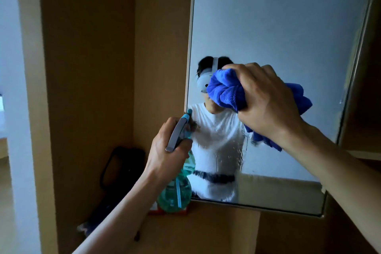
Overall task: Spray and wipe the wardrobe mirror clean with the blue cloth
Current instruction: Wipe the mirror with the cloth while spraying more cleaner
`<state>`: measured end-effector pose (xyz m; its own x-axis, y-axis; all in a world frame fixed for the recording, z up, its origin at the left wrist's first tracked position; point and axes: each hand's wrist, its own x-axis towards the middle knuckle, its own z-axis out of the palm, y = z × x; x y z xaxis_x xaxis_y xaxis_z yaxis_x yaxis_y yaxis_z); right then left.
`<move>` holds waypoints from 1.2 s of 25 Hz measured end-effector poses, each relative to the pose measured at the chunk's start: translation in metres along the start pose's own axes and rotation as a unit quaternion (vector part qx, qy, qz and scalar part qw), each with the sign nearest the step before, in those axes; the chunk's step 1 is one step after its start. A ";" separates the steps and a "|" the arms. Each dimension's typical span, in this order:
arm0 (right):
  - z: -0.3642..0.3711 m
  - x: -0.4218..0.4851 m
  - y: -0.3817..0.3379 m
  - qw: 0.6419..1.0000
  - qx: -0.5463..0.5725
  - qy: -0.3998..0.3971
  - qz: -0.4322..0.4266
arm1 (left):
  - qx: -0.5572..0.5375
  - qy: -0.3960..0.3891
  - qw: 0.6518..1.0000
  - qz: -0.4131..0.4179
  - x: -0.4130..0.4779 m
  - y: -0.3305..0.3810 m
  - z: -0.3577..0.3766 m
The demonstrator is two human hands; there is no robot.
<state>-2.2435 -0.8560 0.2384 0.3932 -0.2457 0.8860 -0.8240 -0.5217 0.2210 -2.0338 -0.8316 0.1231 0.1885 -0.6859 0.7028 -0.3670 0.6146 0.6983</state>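
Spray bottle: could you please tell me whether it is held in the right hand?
No, the left hand grips the spray bottle, while the right hand holds the cloth.

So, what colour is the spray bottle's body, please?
The spray bottle has a translucent teal-green body; the head view shows it best.

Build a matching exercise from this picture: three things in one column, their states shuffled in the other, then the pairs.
Things:
1. blue cloth
2. spray bottle
3. mirror

States:
A. wet droplets on its lower part
B. bunched in the right hand
C. gripped by the left hand

Pairs: 1-B, 2-C, 3-A
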 end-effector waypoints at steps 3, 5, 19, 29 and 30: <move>-0.002 0.001 -0.001 1.000 0.005 -0.016 0.001 | -0.009 0.000 1.000 -0.004 -0.001 -0.005 0.000; -0.003 0.000 -0.001 1.000 0.003 -0.015 -0.007 | -0.007 -0.003 1.000 -0.004 -0.004 -0.009 0.000; -0.009 -0.018 0.018 1.000 -0.002 -0.014 0.000 | 0.020 -0.027 0.999 0.015 -0.016 -0.011 0.000; -0.026 0.043 0.001 0.998 -0.055 -0.026 -0.008 | 0.007 -0.040 0.999 0.008 -0.015 -0.013 -0.004; -0.024 0.044 0.000 0.998 -0.059 -0.032 -0.007 | 0.004 -0.039 0.999 0.016 -0.012 -0.010 -0.004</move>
<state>-2.2364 -0.8473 0.2878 0.4283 -0.2930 0.8548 -0.8585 -0.4270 0.2838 -2.0290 -0.8278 0.1078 0.1047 -0.6940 0.7123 -0.3792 0.6343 0.6737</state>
